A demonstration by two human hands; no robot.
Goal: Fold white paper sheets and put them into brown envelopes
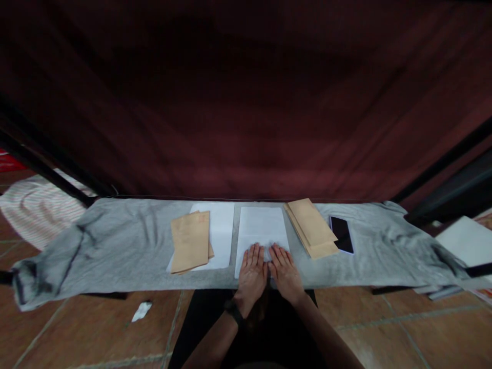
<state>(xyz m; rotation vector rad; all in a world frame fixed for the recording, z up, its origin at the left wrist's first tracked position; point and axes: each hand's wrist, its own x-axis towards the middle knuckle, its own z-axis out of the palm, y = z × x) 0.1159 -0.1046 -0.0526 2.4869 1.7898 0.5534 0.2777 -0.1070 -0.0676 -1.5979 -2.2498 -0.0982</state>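
Note:
A white sheet of paper (pixel 262 220) lies in front of me, with what looks like a crease across its middle. My left hand (pixel 252 269) rests flat on its near left part, fingers stretched out, a dark band on the wrist. Beside it, my right hand (pixel 284 270) lies flat on the near right part, fingers extended. Neither hand grips anything. The paper's near edge is partly hidden under my palms. To the right sits a stack of brown envelopes (pixel 312 225); to the left, more brown envelopes (pixel 190 241) overlap other white paper (pixel 223 236).
A phone (pixel 341 233) with a dark screen lies right of the right-hand envelopes, partly touching them. Grey cloth (pixel 126 246) covers the narrow bench. Dark red fabric (pixel 246 128) hangs behind it. A crumpled white scrap (pixel 142 311) lies on the tiled floor (pixel 96 333).

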